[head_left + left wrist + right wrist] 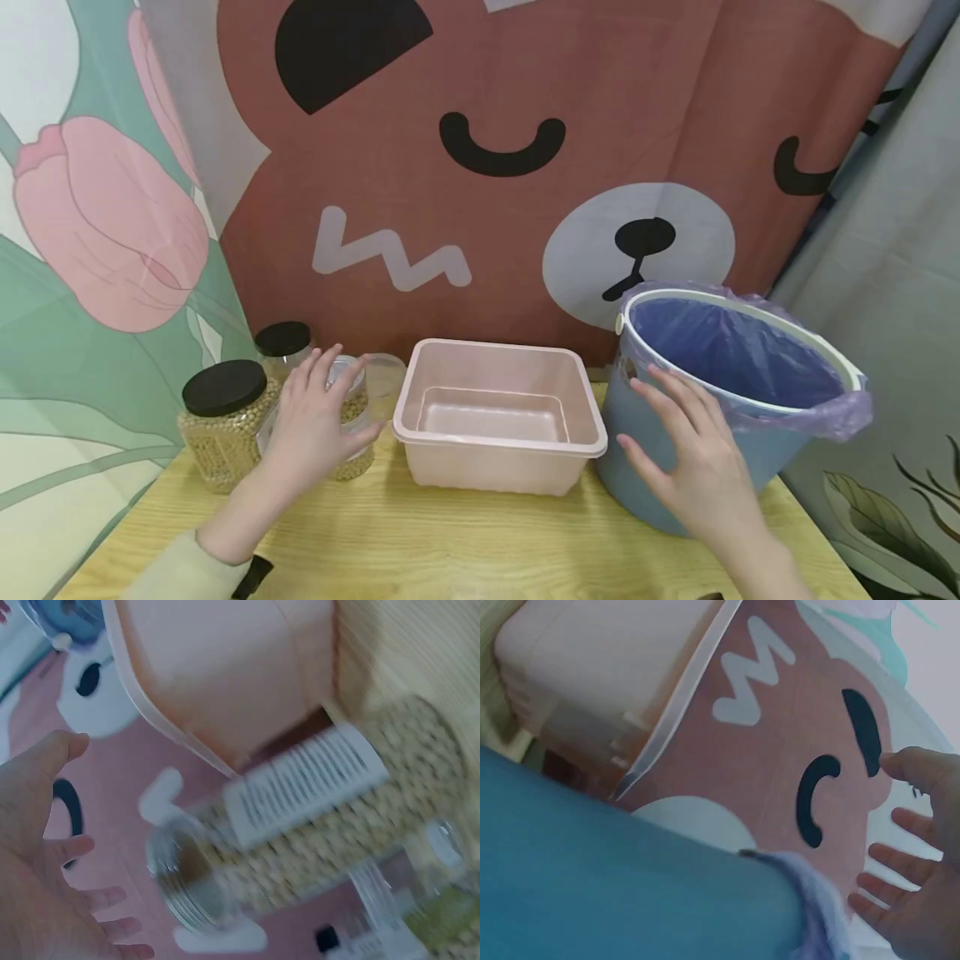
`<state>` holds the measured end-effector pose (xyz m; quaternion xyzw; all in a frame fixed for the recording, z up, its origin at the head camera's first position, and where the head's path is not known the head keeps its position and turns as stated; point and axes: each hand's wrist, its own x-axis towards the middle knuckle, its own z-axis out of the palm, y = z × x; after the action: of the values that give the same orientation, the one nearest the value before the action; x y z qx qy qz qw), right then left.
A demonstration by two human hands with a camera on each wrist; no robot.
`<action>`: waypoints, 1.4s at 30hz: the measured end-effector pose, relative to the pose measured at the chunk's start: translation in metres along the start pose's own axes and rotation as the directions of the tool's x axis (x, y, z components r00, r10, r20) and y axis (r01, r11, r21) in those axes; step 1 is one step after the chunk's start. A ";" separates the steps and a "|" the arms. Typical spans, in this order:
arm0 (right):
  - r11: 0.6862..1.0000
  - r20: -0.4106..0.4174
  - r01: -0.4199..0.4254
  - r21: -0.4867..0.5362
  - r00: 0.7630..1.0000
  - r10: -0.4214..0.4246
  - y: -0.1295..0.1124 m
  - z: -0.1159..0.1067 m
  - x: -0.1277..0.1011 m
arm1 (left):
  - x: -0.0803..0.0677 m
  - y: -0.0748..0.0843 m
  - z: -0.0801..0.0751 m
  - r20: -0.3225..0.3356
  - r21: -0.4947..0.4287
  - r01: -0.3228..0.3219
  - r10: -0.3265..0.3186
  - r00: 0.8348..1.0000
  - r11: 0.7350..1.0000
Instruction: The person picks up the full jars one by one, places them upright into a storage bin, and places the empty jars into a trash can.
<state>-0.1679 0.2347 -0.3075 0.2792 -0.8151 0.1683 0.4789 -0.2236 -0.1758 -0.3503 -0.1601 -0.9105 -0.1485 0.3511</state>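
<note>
My left hand [307, 425] is in the air with its fingers spread, in front of a clear jar [357, 411] of pale beans or nuts. The left wrist view shows that jar [420, 765] with a white printed label, and the left hand [37, 847] apart from it near its top end. My right hand [697, 458] hovers in front of the blue bucket [637, 475], fingers apart and holding nothing. In the right wrist view the right hand [922, 862] is beyond the bucket's rim. Between the hands stands a pale pink plastic basin [498, 468] with nothing in it.
A black-lidded jar [225, 425] of beans stands at the left, another black-lidded jar [283, 342] behind it. A round clear container [386, 379] sits beside the basin. A purple bag [840, 421] lines the bucket. A bear-print cloth [510, 250] hangs behind the wooden table [420, 542].
</note>
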 end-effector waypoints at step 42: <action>0.986 0.022 0.164 0.024 0.986 -0.165 0.018 0.104 -0.061 | 0.032 -0.043 -0.007 0.176 -0.244 0.375 -0.340 0.924 0.894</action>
<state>-0.2270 0.2099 -0.4113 0.3527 -0.7931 0.1338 0.4782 -0.2589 -0.2111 -0.3296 -0.0459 -0.9159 -0.3238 0.2329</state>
